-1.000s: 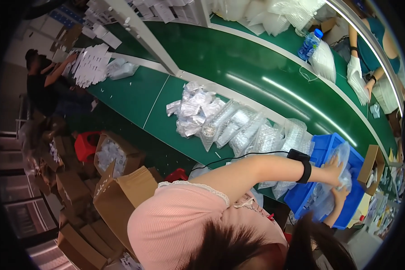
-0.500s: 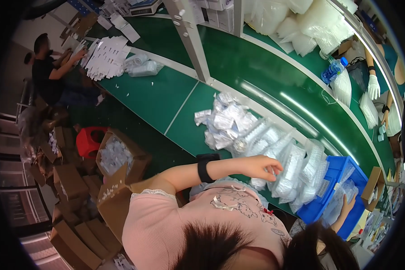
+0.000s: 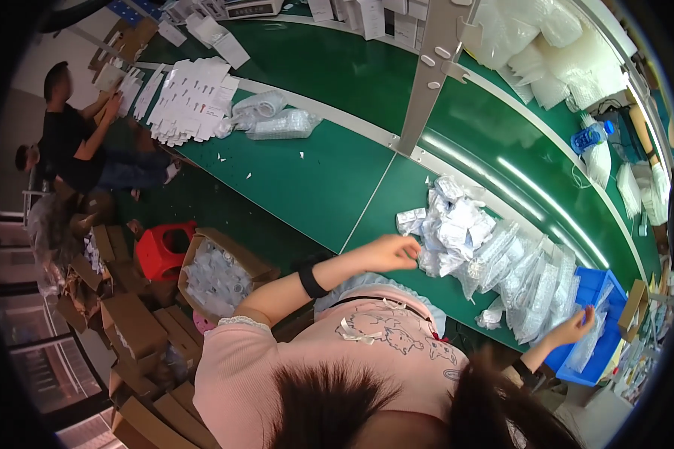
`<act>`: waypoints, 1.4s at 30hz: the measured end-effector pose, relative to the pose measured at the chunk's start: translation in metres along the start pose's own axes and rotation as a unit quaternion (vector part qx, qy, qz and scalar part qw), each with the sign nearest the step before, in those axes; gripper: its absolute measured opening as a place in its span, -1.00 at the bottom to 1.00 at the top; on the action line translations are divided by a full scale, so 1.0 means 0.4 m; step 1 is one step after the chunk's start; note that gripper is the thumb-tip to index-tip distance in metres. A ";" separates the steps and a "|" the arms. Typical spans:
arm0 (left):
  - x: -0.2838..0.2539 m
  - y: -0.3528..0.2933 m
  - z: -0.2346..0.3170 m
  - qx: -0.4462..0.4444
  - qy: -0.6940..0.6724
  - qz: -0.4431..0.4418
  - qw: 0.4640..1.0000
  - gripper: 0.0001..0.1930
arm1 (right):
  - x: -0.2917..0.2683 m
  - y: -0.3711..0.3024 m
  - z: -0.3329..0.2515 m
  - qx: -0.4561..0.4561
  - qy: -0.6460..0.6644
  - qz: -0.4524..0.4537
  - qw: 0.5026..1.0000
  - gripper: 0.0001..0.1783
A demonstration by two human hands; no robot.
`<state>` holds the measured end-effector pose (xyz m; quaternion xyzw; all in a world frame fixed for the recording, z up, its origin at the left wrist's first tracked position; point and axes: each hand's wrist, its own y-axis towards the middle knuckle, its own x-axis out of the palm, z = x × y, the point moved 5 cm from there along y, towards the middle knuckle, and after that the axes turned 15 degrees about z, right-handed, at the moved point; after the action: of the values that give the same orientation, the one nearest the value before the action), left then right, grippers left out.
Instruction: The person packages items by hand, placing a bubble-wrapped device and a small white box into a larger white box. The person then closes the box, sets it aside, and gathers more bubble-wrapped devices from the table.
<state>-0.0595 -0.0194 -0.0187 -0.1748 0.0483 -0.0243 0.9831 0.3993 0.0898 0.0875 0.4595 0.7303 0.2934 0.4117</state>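
Observation:
My left hand (image 3: 389, 253) hovers at the left edge of a heap of crumpled white wrapped packets (image 3: 457, 224) on the green table. Its fingers are loosely bent and apart, and nothing shows in them. My right hand (image 3: 573, 327) is over the near left side of a blue plastic bin (image 3: 615, 310), fingers apart and raised, with nothing visible in its grasp. Clear bubble wrap (image 3: 588, 348) lies in the bin beside that hand. Between my hands, several bubble-wrapped bundles (image 3: 535, 288) lie in a row next to the heap.
A metal post (image 3: 430, 82) rises behind the table. Flat white cartons (image 3: 191, 101) and bubble-wrap rolls (image 3: 284, 123) lie far left, where a seated person (image 3: 75, 135) works. A red stool (image 3: 161, 251) and open cardboard boxes (image 3: 135, 322) stand on the floor at left.
My left hand has moved from above the bubble-wrapped bundles leftward to the crumpled packets. My right hand has come up from the bubble wrap inside the bin. The view has shifted.

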 end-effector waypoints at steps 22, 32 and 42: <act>-1.279 0.253 -0.220 -0.097 0.549 0.362 0.747 -0.38 | 0.173 -0.491 -0.658 -0.073 0.185 -0.409 0.891 -0.79; -0.827 0.237 -0.160 0.013 0.241 0.330 0.913 -0.36 | 0.360 -0.786 -1.176 -0.267 0.404 -0.529 0.697 -0.45; -1.364 0.001 -0.371 -0.084 0.513 0.622 0.586 -0.20 | 0.395 -1.059 -1.245 -0.529 0.316 -0.552 0.562 -0.36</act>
<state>-0.6171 -0.0345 -0.1101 -0.1422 0.6434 0.5115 0.5516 -0.2542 0.0370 -0.0633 -0.4557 0.6385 0.4691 0.4057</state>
